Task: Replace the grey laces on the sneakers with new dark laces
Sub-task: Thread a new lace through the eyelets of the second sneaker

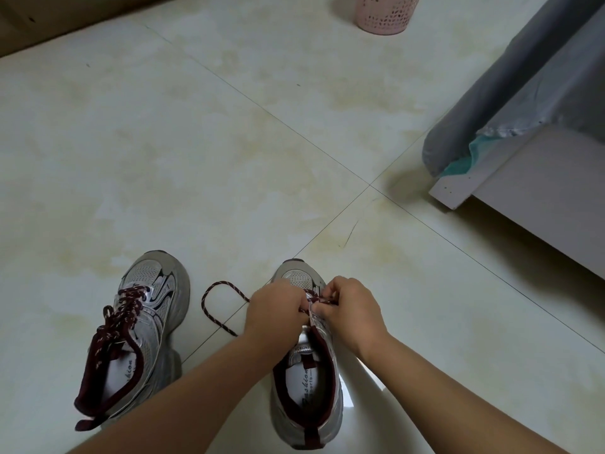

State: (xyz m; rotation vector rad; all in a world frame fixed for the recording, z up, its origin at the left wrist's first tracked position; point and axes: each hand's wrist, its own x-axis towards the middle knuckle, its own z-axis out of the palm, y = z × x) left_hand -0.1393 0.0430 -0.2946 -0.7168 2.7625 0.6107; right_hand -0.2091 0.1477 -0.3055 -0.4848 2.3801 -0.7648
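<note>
Maroon cord speckled with white, that is the dark lace [220, 309] in play, and it is going into the right-hand sneaker [307, 365] at lower centre of the frame. Both hands are down over the front eyelets. The left hand [275, 309] has its fingers curled tight around the lace near the toe end; the right hand [348, 309] pinches a short crossing of lace between thumb and fingertips, right against the eyelet row. Neither hand is relaxed, both have cord in their grip. A long free loop of the same lace swings out to the left across the pale floor tiles [229, 158] and its tip lies just beside the left forearm.

At lower left the other sneaker [137, 332] already wears its dark lace all the way up, loosely, ends trailing over the collar. No grey lace shows anywhere in view.

So, by my reading, only the lowest rows are threaded here and most of this shoe is to come. The risks: pull one side harder and the two ends come out uneven, leaving one too short to tie. That slack loop on the floor could snag under the arm or twist, putting a kink into the next crossing. A skipped eyelet is easy too, since the hands hide the row.
</note>
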